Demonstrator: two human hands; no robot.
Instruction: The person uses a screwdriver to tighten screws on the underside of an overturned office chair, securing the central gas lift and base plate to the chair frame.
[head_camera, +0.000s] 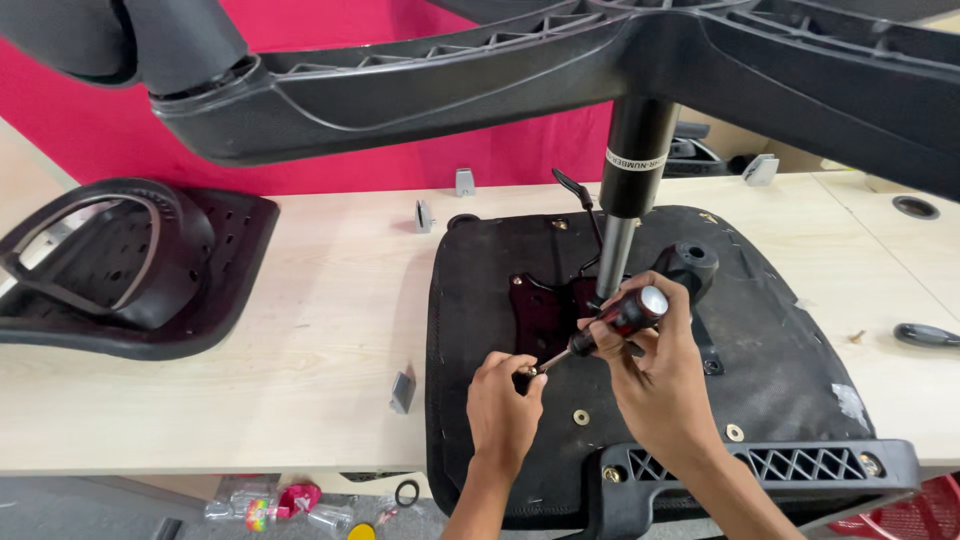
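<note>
Far to my left a black chair back (130, 265) lies flat on the pale wooden table (320, 330), its curved frame facing up, well apart from where I am working. Nearer the middle, small grey metal brackets (424, 216) stand on the tabletop, and another one (402, 392) sits just beside the left edge of the seat. The upturned black seat (790, 360) lies in front of me with its underside up, and a dark metal plate (545, 305) is set on its middle. My left hand (503, 408) rests on the seat with its fingertips pinched shut on a small screw (532, 371) at the lower edge of that plate. The tip of the screwdriver (610, 325) meets the screw there, and the tool slants up to the right. My right hand (655, 375) is closed around its black and red handle, the silver cap showing above my fingers. Just behind the tool the gas cylinder (628, 190) rises from the plate to the black star base (420, 90), which spreads across the top of my view. A brass-coloured washer (581, 417) lies on the seat between my wrists. At the near right edge is a ribbed black plastic piece (800, 465). Far right, a dark handle (928, 335) lies on the table.
</note>
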